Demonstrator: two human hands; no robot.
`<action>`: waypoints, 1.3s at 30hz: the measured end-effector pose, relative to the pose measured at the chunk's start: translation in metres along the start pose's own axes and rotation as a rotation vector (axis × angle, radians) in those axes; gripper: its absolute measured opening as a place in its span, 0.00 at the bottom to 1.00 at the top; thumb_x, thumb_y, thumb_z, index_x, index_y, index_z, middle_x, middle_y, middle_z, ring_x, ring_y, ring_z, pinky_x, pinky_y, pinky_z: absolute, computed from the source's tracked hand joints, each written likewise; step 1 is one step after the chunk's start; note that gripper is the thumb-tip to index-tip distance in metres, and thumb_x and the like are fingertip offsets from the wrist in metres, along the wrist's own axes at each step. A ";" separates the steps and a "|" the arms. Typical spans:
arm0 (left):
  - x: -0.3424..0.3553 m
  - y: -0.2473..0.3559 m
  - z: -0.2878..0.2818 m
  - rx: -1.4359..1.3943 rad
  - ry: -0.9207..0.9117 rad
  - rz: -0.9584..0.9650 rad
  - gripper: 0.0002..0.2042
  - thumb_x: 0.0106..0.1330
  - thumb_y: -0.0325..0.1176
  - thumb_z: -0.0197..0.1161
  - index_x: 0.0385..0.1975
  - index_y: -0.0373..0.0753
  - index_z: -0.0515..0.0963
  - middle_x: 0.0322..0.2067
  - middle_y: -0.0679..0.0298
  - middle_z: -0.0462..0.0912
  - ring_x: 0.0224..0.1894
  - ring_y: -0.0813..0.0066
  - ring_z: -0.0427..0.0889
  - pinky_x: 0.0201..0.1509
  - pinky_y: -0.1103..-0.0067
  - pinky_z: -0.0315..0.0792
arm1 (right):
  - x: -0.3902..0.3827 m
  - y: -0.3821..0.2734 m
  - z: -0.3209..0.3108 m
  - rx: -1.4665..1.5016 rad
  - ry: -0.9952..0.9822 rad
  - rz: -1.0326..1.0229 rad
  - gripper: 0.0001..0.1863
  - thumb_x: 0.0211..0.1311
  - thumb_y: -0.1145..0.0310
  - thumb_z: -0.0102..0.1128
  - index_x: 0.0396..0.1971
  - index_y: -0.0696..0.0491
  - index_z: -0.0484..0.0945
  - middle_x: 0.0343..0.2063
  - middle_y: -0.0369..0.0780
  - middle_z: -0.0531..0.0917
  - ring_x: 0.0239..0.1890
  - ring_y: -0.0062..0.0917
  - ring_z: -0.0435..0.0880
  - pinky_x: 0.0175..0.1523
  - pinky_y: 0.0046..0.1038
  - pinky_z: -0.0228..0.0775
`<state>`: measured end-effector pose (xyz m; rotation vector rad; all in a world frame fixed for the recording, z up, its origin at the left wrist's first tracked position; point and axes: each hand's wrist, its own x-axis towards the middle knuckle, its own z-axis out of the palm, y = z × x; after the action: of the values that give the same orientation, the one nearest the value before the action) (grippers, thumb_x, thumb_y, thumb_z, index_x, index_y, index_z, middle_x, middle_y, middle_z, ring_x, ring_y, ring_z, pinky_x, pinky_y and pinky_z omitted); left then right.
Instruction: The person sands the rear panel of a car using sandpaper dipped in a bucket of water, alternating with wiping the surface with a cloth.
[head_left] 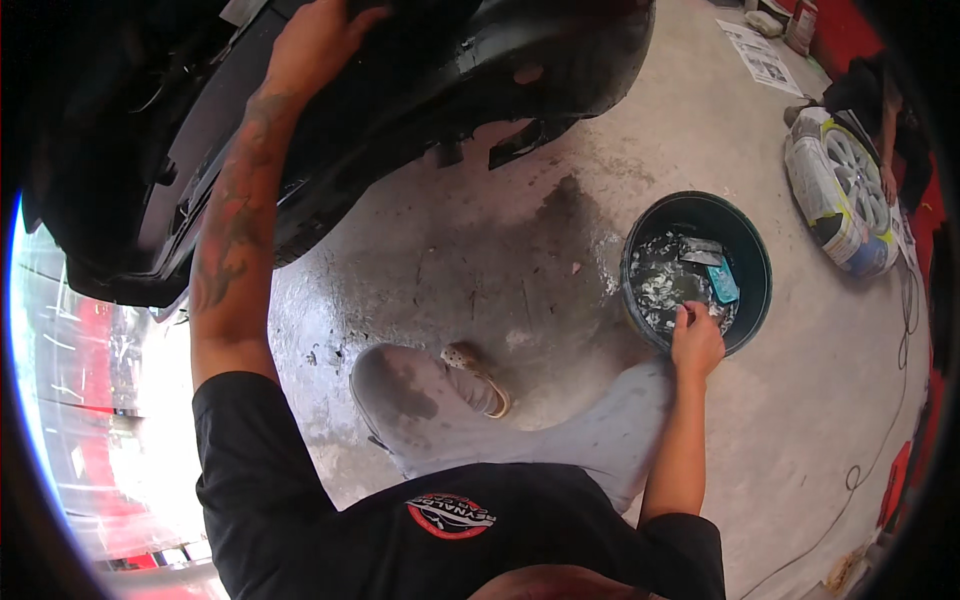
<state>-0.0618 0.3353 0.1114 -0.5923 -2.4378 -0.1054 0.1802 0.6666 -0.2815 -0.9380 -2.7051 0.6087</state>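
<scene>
My left hand (315, 45) reaches to a glossy black car bumper (430, 110) at the top left and rests against it. Its thumb is stretched away from the other fingers, which are partly cut off by the upper edge. At the right, my right hand (698, 343) hangs over the near rim of a dark round bucket (753, 268), fingers curled together; whatever they pinch, if anything, is hidden. Foamy water fills the bucket's bottom. A turquoise block (722, 282) and a grey flat pad (700, 251) lie in it.
Wet patches darken the concrete floor (480, 260) between my knees and the bumper. A wheel (845, 190) masked with paper and tape stands at the far right, with a person's arm (888, 140) beside it. A thin cable (850, 480) runs along the right; paper sheets (760, 58) lie behind.
</scene>
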 end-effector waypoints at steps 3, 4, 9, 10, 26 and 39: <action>0.006 -0.009 0.021 0.137 -0.039 0.054 0.13 0.64 0.37 0.65 0.39 0.34 0.77 0.39 0.47 0.82 0.48 0.46 0.79 0.49 0.62 0.72 | -0.001 0.003 0.002 -0.001 -0.027 0.015 0.10 0.63 0.56 0.61 0.39 0.43 0.84 0.32 0.39 0.87 0.36 0.39 0.86 0.40 0.41 0.75; 0.008 -0.015 0.030 0.153 -0.070 0.105 0.11 0.62 0.36 0.67 0.36 0.35 0.77 0.38 0.49 0.81 0.47 0.46 0.78 0.48 0.62 0.70 | -0.001 0.005 0.002 0.008 -0.013 -0.005 0.10 0.63 0.56 0.61 0.39 0.44 0.84 0.32 0.39 0.87 0.36 0.39 0.86 0.41 0.41 0.75; -0.019 -0.090 0.044 0.339 0.280 0.492 0.10 0.62 0.34 0.67 0.42 0.42 0.83 0.39 0.60 0.80 0.42 0.62 0.80 0.48 0.67 0.74 | -0.004 0.008 0.002 0.005 0.017 -0.040 0.10 0.63 0.57 0.62 0.39 0.44 0.84 0.30 0.38 0.87 0.35 0.39 0.86 0.40 0.41 0.75; -0.034 -0.110 0.038 0.295 0.230 0.457 0.10 0.62 0.34 0.68 0.41 0.42 0.82 0.36 0.60 0.79 0.40 0.64 0.79 0.48 0.67 0.73 | -0.004 0.007 0.003 -0.039 0.022 -0.004 0.10 0.63 0.57 0.62 0.39 0.44 0.84 0.30 0.38 0.87 0.35 0.39 0.86 0.40 0.41 0.75; -0.044 -0.126 0.028 0.321 0.205 0.516 0.12 0.58 0.43 0.72 0.37 0.47 0.82 0.41 0.63 0.76 0.46 0.60 0.76 0.49 0.64 0.68 | -0.002 0.003 0.002 -0.005 0.040 0.006 0.08 0.62 0.59 0.61 0.37 0.43 0.84 0.30 0.36 0.87 0.35 0.36 0.86 0.39 0.39 0.75; -0.040 -0.127 0.034 0.331 0.217 0.512 0.11 0.57 0.39 0.73 0.36 0.43 0.82 0.39 0.61 0.76 0.45 0.58 0.76 0.49 0.63 0.69 | -0.004 0.004 0.003 -0.067 0.052 0.038 0.09 0.62 0.57 0.61 0.38 0.41 0.85 0.31 0.37 0.87 0.35 0.37 0.86 0.38 0.41 0.75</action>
<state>-0.1081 0.2128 0.0689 -0.9696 -1.9681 0.4127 0.1843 0.6654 -0.2863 -1.0098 -2.6823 0.4961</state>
